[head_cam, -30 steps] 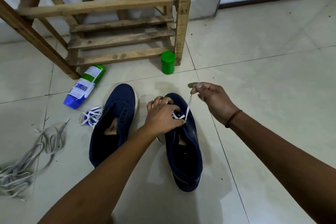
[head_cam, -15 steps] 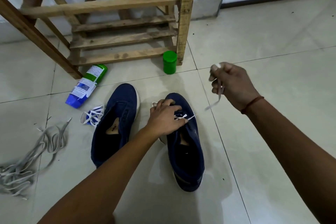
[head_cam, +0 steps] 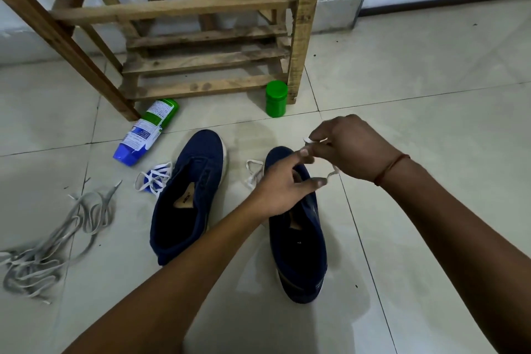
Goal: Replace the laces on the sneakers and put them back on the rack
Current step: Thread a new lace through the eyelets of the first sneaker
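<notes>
both hands hover over the right-hand sneaker (head_cam: pixel 298 241), which lies on the floor (head_cam: pixel 431 123) straight below them, toe toward the rack (head_cam: pixel 201 6), heel toward the person. the right hand (head_cam: pixel 353 149) pinches the tip of the white lace (head_cam: pixel 333 174) between thumb and fingers. the left hand (head_cam: pixel 281 187) is half open, thumb and forefinger spread by the lace; i can't tell if it grips it. it sits lower, nearer the eyelets it hides, so the next threading likely goes downward. the other sneaker (head_cam: pixel 189 195) lies just beside.
</notes>
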